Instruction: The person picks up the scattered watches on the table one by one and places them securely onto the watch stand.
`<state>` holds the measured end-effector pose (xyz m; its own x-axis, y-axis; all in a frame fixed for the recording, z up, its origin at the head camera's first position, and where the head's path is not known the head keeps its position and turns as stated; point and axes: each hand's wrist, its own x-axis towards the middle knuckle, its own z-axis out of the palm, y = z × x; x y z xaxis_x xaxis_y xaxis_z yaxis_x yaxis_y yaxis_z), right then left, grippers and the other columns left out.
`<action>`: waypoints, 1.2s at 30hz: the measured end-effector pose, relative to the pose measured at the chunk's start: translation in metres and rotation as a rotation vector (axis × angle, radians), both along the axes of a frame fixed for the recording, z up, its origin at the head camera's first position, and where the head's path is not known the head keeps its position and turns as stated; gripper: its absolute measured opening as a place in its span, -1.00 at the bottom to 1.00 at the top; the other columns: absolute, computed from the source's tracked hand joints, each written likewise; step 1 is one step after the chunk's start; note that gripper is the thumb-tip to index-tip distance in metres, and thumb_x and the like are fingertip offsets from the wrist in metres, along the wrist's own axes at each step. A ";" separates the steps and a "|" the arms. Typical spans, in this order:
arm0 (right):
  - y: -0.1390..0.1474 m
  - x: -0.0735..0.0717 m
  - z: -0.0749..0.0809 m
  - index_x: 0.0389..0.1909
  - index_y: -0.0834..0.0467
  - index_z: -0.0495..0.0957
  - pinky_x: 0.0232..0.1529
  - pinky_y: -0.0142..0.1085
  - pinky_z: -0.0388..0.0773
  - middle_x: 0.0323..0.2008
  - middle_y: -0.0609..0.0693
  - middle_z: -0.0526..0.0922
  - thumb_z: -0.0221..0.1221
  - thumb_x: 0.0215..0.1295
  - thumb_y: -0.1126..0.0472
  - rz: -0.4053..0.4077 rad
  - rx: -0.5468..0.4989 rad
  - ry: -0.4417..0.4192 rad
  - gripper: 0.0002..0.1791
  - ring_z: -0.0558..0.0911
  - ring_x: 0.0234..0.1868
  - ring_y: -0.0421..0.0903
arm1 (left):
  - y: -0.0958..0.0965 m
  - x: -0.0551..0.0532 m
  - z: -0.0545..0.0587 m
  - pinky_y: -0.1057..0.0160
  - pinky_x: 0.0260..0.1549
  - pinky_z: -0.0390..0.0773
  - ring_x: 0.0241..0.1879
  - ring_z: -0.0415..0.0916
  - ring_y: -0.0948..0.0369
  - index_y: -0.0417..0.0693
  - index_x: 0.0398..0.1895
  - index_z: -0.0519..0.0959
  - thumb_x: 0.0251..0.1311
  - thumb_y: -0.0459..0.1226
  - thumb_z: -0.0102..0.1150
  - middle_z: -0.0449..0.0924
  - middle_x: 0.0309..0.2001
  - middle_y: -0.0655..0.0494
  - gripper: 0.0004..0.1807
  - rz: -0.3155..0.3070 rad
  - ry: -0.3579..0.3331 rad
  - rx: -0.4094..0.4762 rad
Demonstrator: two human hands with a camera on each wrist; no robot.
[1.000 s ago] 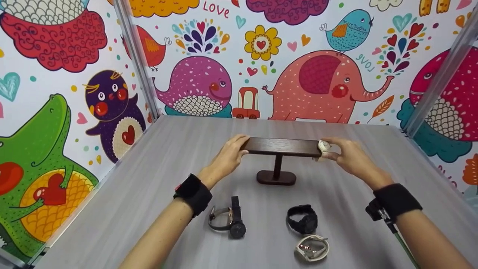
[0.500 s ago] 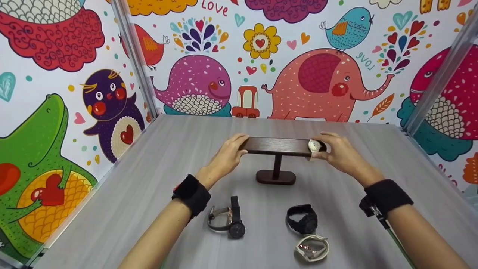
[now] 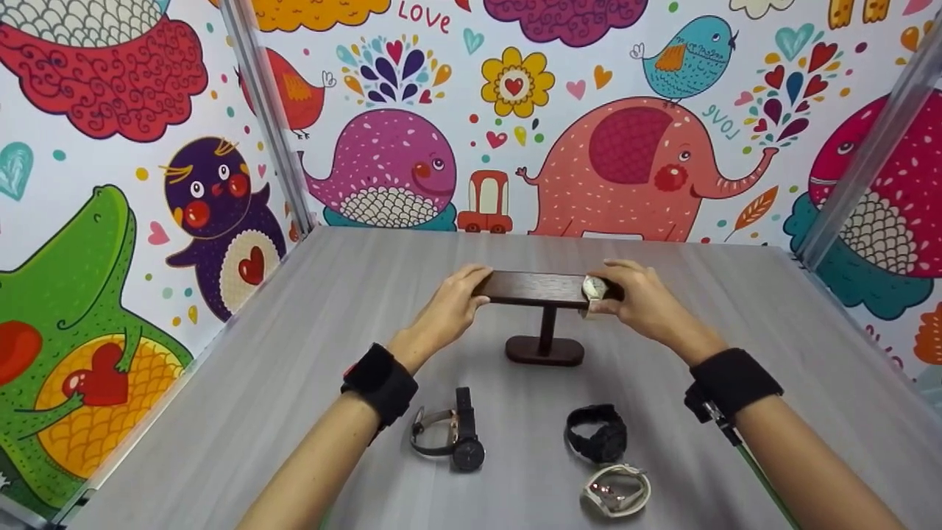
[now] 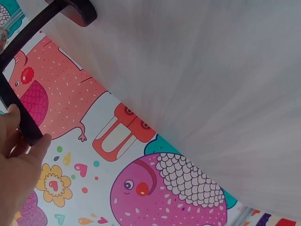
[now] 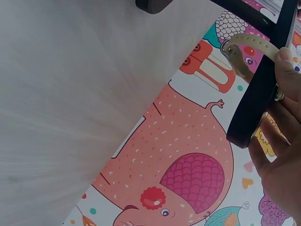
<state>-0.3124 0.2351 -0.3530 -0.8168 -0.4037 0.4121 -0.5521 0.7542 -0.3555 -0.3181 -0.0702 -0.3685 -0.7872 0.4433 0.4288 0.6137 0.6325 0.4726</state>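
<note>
On my feed I have the left hand (image 3: 444,311) gripping the dark stand (image 3: 544,351) by one end, the right hand (image 3: 647,303) pinching the pale watch (image 3: 594,288) around its bar (image 3: 533,287).

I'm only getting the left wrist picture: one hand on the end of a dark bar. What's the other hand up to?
Observer: The right hand is holding a pale-strapped watch near the opposite end of the bar.

Visitor: Oh, a watch! Are there any more lying around?

Observer: Yes. The head view shows several on the table, nearer the person than the bar, among them a black watch and a white watch.
</note>
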 end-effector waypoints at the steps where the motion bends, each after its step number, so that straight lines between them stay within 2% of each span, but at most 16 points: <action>1: -0.001 -0.001 0.000 0.12 0.32 0.61 0.31 0.34 0.34 0.14 0.34 0.63 0.43 0.12 0.30 0.002 0.002 0.006 -0.50 0.44 0.33 0.37 | 0.000 0.000 0.000 -0.05 0.36 0.43 0.33 0.41 -0.17 -0.42 0.33 0.40 0.39 -0.41 0.10 0.44 0.30 -0.32 -0.52 0.001 -0.002 -0.001; 7: -0.013 -0.003 -0.003 0.12 0.31 0.61 0.28 0.38 0.27 0.12 0.30 0.65 0.43 0.13 0.29 0.014 0.013 0.028 -0.50 0.46 0.33 0.32 | 0.000 -0.001 -0.001 -0.03 0.35 0.44 0.33 0.41 -0.16 -0.42 0.33 0.39 0.39 -0.41 0.09 0.44 0.30 -0.31 -0.52 0.000 -0.003 -0.013; 14: -0.025 -0.006 -0.004 0.14 0.32 0.60 0.24 0.37 0.28 0.12 0.29 0.66 0.43 0.12 0.27 0.040 0.009 0.019 -0.47 0.46 0.34 0.31 | 0.000 0.001 -0.001 0.00 0.31 0.48 0.31 0.44 -0.14 -0.44 0.32 0.39 0.38 -0.41 0.10 0.46 0.27 -0.31 -0.53 -0.006 0.032 -0.022; 19: -0.028 -0.006 -0.003 0.14 0.31 0.60 0.27 0.39 0.27 0.12 0.28 0.66 0.43 0.13 0.26 0.040 -0.002 0.021 -0.47 0.46 0.34 0.30 | 0.001 0.000 0.000 0.01 0.34 0.46 0.32 0.43 -0.14 -0.43 0.33 0.39 0.38 -0.41 0.11 0.45 0.29 -0.30 -0.52 0.002 0.019 -0.024; 25: -0.029 -0.005 -0.001 0.14 0.31 0.60 0.21 0.32 0.30 0.10 0.25 0.68 0.43 0.14 0.25 0.034 0.000 0.017 -0.47 0.45 0.35 0.29 | 0.001 0.000 0.001 0.01 0.36 0.43 0.34 0.42 -0.13 -0.41 0.33 0.39 0.38 -0.41 0.12 0.45 0.30 -0.28 -0.51 0.009 0.011 -0.016; 29: -0.030 -0.004 0.000 0.16 0.29 0.59 0.22 0.33 0.28 0.12 0.23 0.67 0.42 0.15 0.24 0.026 0.005 -0.010 -0.46 0.42 0.39 0.29 | 0.000 0.002 -0.001 0.03 0.36 0.44 0.35 0.41 -0.12 -0.38 0.35 0.39 0.38 -0.39 0.13 0.44 0.32 -0.27 -0.50 0.007 0.019 -0.008; 32: -0.031 -0.002 0.002 0.20 0.29 0.56 0.27 0.38 0.24 0.16 0.23 0.65 0.41 0.18 0.22 0.014 0.021 -0.043 -0.44 0.36 0.43 0.29 | -0.002 0.004 -0.003 0.04 0.34 0.46 0.35 0.41 -0.11 -0.38 0.38 0.35 0.38 -0.37 0.13 0.38 0.38 -0.28 -0.46 0.003 0.015 -0.008; 36: -0.034 0.003 0.005 0.30 0.28 0.47 0.35 0.47 0.12 0.29 0.23 0.55 0.39 0.20 0.15 -0.021 0.068 -0.082 -0.34 0.25 0.50 0.26 | -0.004 0.009 -0.003 -0.08 0.43 0.32 0.48 0.24 -0.11 -0.31 0.47 0.26 0.39 -0.26 0.15 0.21 0.50 -0.25 -0.36 0.019 -0.022 -0.032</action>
